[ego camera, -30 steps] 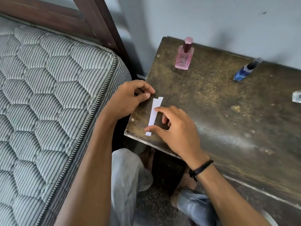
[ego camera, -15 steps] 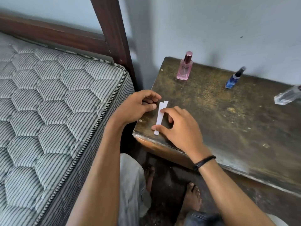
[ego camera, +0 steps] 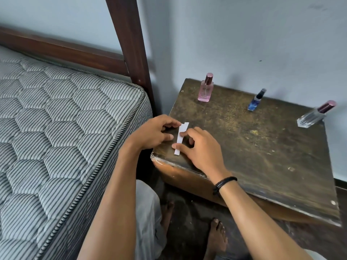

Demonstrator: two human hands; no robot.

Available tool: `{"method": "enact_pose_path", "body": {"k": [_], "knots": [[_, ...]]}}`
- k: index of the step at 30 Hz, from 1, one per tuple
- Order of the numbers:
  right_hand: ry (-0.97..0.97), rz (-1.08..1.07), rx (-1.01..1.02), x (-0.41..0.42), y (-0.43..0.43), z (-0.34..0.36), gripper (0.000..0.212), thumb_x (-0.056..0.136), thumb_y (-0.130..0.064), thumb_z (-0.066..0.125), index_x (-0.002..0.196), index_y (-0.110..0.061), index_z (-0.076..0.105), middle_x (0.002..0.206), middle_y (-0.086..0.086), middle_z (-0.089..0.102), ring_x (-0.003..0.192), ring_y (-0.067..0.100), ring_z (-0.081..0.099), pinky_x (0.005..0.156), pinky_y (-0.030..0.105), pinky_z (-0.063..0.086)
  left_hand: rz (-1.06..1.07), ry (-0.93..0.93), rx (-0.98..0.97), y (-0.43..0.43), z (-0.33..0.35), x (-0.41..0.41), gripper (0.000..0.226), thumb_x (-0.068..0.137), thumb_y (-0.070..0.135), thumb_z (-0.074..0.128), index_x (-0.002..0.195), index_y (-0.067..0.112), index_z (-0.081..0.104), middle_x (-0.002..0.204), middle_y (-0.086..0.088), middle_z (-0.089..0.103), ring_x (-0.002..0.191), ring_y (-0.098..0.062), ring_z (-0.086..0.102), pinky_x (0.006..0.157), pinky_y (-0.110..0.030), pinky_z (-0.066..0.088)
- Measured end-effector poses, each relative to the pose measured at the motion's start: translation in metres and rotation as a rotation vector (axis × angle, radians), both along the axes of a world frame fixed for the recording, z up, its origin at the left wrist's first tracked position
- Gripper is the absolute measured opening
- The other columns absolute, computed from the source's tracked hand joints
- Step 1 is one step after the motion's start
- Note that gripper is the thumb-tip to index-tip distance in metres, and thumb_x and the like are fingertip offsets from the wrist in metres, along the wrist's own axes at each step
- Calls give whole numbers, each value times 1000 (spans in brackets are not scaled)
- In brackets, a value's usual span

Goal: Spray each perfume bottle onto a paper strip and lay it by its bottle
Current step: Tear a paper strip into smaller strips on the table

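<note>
A white paper strip (ego camera: 180,136) lies on the dark wooden table (ego camera: 253,152) near its front left corner. My right hand (ego camera: 201,150) pinches the strip, index fingertip on its middle and thumb on its lower end. My left hand (ego camera: 153,133) sits just left of the strip with loosely curled fingers; its index fingertip touches the strip's top left edge and it holds nothing. At the back of the table stand a pink perfume bottle (ego camera: 205,90), a small blue bottle (ego camera: 255,101) and, at the far right edge, a clear bottle with a maroon cap (ego camera: 314,115).
A striped quilted mattress (ego camera: 62,139) fills the left side, with a dark wooden bedpost (ego camera: 131,44) rising between it and the table. A pale wall runs behind the bottles. My bare feet (ego camera: 216,235) stand on the dark floor below the table's front edge.
The view has lifted and pulled back, bringing the clear bottle fully into sight. Both hands stay at the strip; my left thumb has drawn slightly away from it.
</note>
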State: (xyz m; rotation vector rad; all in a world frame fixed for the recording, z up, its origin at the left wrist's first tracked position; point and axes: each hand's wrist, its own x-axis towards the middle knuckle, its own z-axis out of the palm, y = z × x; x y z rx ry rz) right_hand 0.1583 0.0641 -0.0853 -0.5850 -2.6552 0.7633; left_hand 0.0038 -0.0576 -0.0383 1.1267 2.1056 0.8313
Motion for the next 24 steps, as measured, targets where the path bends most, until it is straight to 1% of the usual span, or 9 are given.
{"method": "enact_pose_path", "body": {"k": [4, 7, 10, 13, 16, 19, 21, 24], "knots": [[24, 7, -2, 1, 1, -3, 46, 85, -63, 70, 112, -25, 74, 81, -17, 42, 77, 10, 46, 55, 19, 28, -42, 62, -31, 3, 1, -1, 46, 87, 5, 72, 129, 20, 63, 119, 9, 55, 117, -10, 52, 104, -25, 41], [32, 2, -4, 1, 1, -5, 42, 87, -61, 69, 110, -26, 74, 81, -16, 43, 77, 11, 47, 55, 18, 29, -58, 110, -48, 4, 1, 0, 44, 86, 7, 73, 128, 19, 64, 116, 9, 52, 114, -12, 52, 103, -26, 41], [39, -2, -14, 0, 0, -5, 37, 90, -58, 68, 109, -27, 75, 81, -15, 45, 78, 12, 49, 55, 26, 31, -71, 166, -64, 6, 0, 2, 42, 86, 12, 75, 127, 20, 65, 115, 10, 50, 114, -14, 49, 104, -32, 41], [37, -3, -34, 0, 2, -5, 33, 92, -55, 68, 109, -28, 76, 82, -14, 47, 81, 13, 51, 58, 31, 34, -70, 199, -71, 8, -1, 4, 41, 85, 14, 76, 125, 21, 66, 115, 9, 50, 115, -17, 48, 104, -35, 41], [38, -15, -62, 0, 3, -6, 28, 93, -51, 70, 107, -28, 79, 81, -12, 48, 82, 15, 53, 61, 31, 35, -54, 193, -73, 10, 0, 5, 42, 83, 15, 78, 123, 21, 67, 115, 8, 50, 114, -18, 48, 103, -36, 41], [59, -25, -77, -1, 4, -7, 21, 94, -45, 71, 100, -27, 80, 79, -12, 49, 80, 14, 53, 61, 30, 33, -41, 206, -85, 12, 0, 5, 42, 82, 18, 80, 122, 22, 67, 117, 7, 51, 115, -18, 48, 103, -35, 41], [64, -29, -72, -1, 4, -7, 18, 94, -42, 72, 96, -26, 80, 79, -12, 52, 79, 12, 52, 60, 30, 32, -39, 219, -92, 13, -1, 6, 43, 82, 20, 80, 122, 23, 66, 117, 8, 51, 115, -18, 47, 102, -34, 41], [64, -34, -65, -1, 4, -6, 16, 94, -41, 72, 96, -26, 78, 80, -13, 53, 80, 12, 54, 60, 30, 34, -41, 227, -89, 13, 0, 6, 43, 81, 20, 80, 122, 22, 66, 117, 6, 51, 114, -18, 47, 102, -34, 41]]}}
